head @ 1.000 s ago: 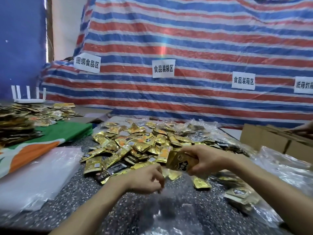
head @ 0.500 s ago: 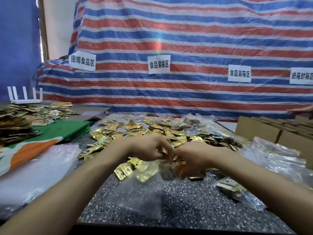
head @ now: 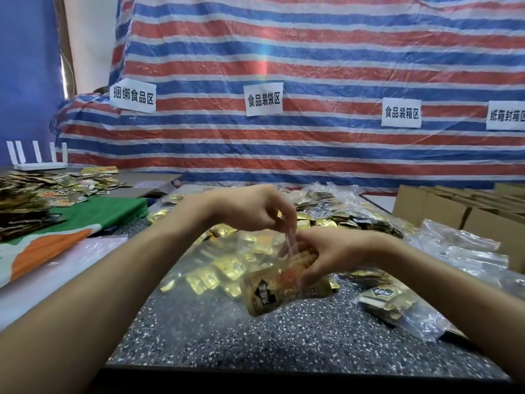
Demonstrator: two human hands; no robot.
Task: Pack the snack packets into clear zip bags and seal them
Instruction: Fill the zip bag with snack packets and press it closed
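above the speckled desk (head: 227, 336), low centre: gripped a bundle of gold snack packets (head: 262, 292) in the curled right hand (head: 338, 255), half pushed into a clear zip bag (head: 255, 254). judged the packets light, crinkly and slick, best taken as a stack across the flat faces; judged the bag thin and limp, best taken at the mouth rim. just above, pinched that rim between thumb and fingertips of the left hand (head: 255, 211). farther back, left a loose pile (head: 326, 216) of packets unpacked.

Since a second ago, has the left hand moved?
Yes. The left hand has risen from low over the speckled table to up in front of the packet pile, now pinching the clear zip bag.
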